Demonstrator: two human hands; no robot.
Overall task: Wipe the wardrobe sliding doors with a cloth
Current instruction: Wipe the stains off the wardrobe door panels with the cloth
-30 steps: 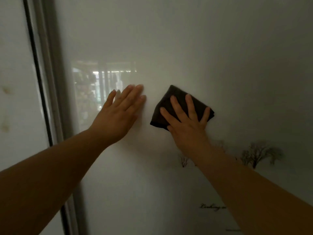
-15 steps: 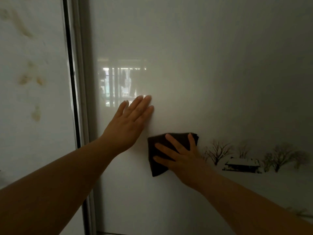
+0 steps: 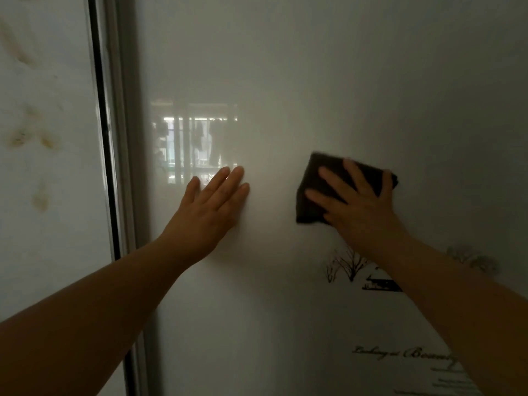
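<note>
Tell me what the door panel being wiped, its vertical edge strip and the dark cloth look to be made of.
The door panel looks like glossy glass or lacquered board: it mirrors a bright window and carries a printed tree scene. Which of the two cannot be told. The edge strip looks like grey satin metal, probably aluminium. The cloth under the right hand looks like soft matte fabric, possibly microfibre; it shows no shine.

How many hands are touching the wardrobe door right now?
2: the left hand lies flat on the bare door panel; the right hand presses the dark cloth against it.
</note>
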